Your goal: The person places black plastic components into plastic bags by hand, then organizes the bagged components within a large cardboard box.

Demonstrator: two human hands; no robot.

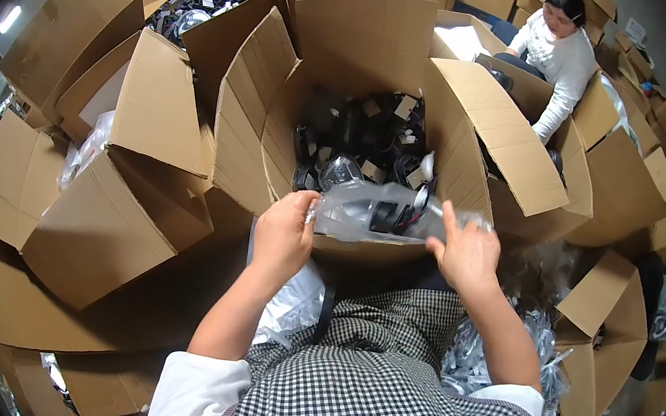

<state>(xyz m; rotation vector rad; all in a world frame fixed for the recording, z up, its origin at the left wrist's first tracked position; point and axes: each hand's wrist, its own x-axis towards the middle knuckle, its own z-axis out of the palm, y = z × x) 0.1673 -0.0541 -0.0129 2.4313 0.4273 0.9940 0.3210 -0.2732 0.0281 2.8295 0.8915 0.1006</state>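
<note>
Both hands hold a clear plastic bag (339, 211) stretched level over the near edge of an open cardboard box (363, 33). My left hand (284, 231) is closed, pinching the bag's left end. At the other end, my right hand (469, 254) has its index finger and thumb apart, while its other fingers curl on bunched plastic. Through the film shows a black and silver part (386, 216) with thin wires; its exact kind is unclear. Below, inside the box, lie several black parts (347, 131) with cables and pale tags, and a shiny rounded one (342, 169).
Open cartons (167, 100) with raised flaps crowd the left, some holding similar parts (207, 14). A co-worker (563, 57) reaches into a carton at the far right. Crumpled clear bags (536, 349) lie beside my right forearm, near another open carton (604, 333). White plastic (293, 299) lies by my left forearm.
</note>
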